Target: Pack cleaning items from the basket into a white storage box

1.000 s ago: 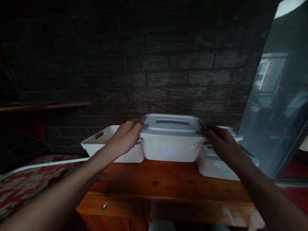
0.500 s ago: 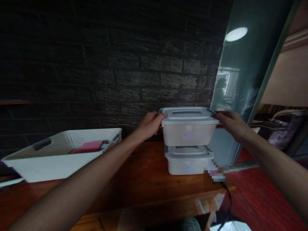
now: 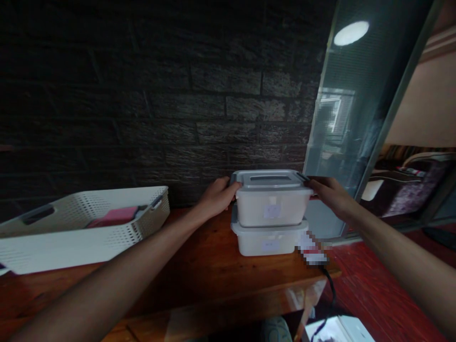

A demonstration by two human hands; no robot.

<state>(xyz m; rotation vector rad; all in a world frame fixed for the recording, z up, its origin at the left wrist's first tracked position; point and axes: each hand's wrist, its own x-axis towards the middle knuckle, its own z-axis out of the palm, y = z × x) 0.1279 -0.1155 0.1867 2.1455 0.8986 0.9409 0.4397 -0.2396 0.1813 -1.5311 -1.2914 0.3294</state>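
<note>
A white lidded plastic box [image 3: 271,206] rests on top of a second, similar box [image 3: 268,241] at the right end of a wooden table [image 3: 221,266]. My left hand [image 3: 216,195] grips the upper box's left end, fingers curled at its lid edge. At the box's right end, my right hand [image 3: 329,194] holds the lid rim. Both boxes carry a small pale label on the front.
A white perforated basket [image 3: 81,230] with something pink inside stands at the table's left. A dark brick wall [image 3: 160,104] runs behind. A glass panel [image 3: 352,118] stands to the right, with red floor [image 3: 374,294] below. A black cable [image 3: 329,285] hangs off the table's right corner.
Both hands carried the box from the table's middle to the right and lowered it onto the second box. The view turned right with it.
</note>
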